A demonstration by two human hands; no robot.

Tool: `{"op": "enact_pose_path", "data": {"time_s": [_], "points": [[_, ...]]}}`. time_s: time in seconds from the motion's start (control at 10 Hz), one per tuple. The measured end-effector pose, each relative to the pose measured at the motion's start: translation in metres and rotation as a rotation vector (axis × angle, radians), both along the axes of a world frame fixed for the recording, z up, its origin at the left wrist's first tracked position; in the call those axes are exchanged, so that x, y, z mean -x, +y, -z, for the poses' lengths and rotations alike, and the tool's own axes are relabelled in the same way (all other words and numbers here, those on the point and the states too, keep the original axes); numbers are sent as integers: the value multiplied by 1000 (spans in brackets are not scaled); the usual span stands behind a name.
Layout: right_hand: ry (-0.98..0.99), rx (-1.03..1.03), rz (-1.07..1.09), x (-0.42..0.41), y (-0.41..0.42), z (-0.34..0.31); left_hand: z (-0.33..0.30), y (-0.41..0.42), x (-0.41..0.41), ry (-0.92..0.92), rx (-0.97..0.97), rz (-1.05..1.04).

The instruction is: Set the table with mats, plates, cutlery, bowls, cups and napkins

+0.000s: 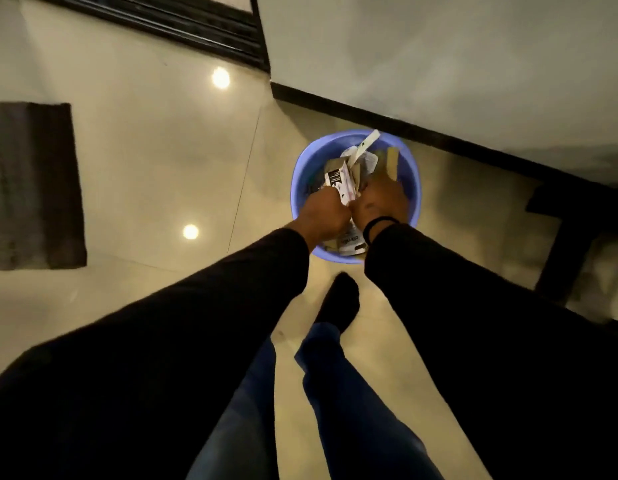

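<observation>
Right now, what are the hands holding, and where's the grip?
Both hands, left hand and right hand, grip crumpled paper packaging over the blue bin; which part cannot be told.

floor (155, 161): glossy smooth tile | bin (302, 174): smooth blue plastic | bin contents (338, 181): paper, card | mat (30, 185): matt grey cloth

Floor (144, 161): glossy beige tiles, thin grout line running diagonally, two round ceiling-light reflections (220, 78) on it. Dark grey floor mat (30, 185) at left edge. Pale grey wall (439, 64) upper right with black skirting (404, 128) along its base, meeting at an outer corner. Black door frame (196, 26) across top left. Dark furniture leg (563, 244) at right, blurred. Lighting dim, warm
</observation>
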State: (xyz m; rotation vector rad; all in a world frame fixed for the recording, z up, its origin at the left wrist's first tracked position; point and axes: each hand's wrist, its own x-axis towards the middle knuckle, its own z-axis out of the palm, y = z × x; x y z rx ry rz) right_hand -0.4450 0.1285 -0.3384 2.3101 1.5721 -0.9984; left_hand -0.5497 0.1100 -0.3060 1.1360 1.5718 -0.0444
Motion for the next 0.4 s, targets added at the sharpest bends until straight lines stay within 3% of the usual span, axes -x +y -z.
{"op": "enact_pose_path", "data": {"time_s": [0.1,0.2,0.3,0.4], "points": [[-4,-41,20,5,-4,28,23,6,-3,-26,31,-4],[-10,45,22,5,-6,27,31,-2,0,14,-28,-23],[-45,83,-97,3,-11,-5,10,-14,11,74,-99,-72],[-172,-29,-67,-1,-18,-53,-27,-27,20,62,-234,-154]]}}
